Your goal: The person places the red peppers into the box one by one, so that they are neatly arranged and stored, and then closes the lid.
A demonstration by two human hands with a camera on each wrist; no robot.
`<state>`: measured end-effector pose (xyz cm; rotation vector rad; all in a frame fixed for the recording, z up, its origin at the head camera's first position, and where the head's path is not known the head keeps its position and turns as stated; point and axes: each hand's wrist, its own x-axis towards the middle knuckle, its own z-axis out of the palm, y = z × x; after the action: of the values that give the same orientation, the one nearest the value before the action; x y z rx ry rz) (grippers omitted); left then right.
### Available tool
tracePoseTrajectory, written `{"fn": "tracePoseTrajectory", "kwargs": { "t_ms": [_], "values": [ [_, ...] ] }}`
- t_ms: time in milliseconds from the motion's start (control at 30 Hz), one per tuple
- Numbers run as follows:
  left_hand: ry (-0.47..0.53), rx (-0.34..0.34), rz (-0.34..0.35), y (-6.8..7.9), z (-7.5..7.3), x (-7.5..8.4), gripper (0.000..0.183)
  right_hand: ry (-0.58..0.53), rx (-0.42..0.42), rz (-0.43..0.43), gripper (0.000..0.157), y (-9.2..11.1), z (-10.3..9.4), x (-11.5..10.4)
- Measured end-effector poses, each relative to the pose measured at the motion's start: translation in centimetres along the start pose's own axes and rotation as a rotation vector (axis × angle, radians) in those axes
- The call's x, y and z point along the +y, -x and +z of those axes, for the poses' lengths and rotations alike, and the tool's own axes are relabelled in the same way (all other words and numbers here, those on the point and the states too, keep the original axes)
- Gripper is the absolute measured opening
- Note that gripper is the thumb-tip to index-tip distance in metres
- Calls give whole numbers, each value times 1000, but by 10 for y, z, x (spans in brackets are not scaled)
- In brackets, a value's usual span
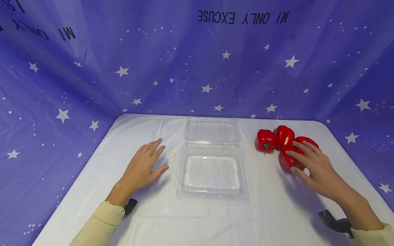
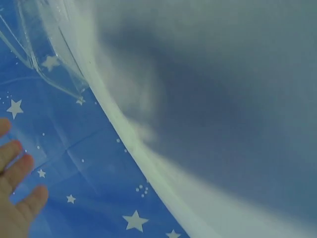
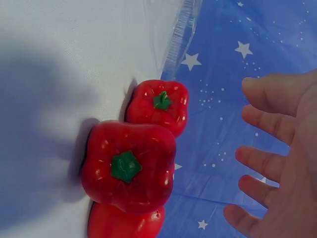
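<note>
Several red bell peppers with green stems lie grouped at the right of the table. My right hand hovers over the nearest pepper, fingers spread and holding nothing; in the right wrist view a pepper stands apart from the fingertips. An opened clear plastic clamshell container lies mid-table, its lid folded back toward the far edge. Left of it my left hand hangs above the cloth with fingers extended, nothing in it. The left wrist view shows part of that hand at the edge.
A white cloth covers the table. Purple-blue curtains with white stars rise behind it and along both sides. Black camera mounts stick out under the wrists.
</note>
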<state>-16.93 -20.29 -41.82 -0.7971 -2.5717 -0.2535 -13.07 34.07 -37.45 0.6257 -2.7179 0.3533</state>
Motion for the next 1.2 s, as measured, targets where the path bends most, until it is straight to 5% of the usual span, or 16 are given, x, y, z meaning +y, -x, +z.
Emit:
{"fn": "tracePoseTrajectory", "kwargs": {
  "t_ms": [267,467,867,1200],
  "values": [
    [315,-139,-7,-8,0,16,64,-10,-10,11,76,-1,1,1],
    [429,-264,-29,-15,2,21,67,-51,-43,34,68,-3,-2,0],
    [397,-311,-7,-19,8,24,70,-36,-35,17,62,-7,-4,11],
    [411,-316,-28,-16,12,26,69,19,-53,-22,73,-3,4,40]
  ]
}}
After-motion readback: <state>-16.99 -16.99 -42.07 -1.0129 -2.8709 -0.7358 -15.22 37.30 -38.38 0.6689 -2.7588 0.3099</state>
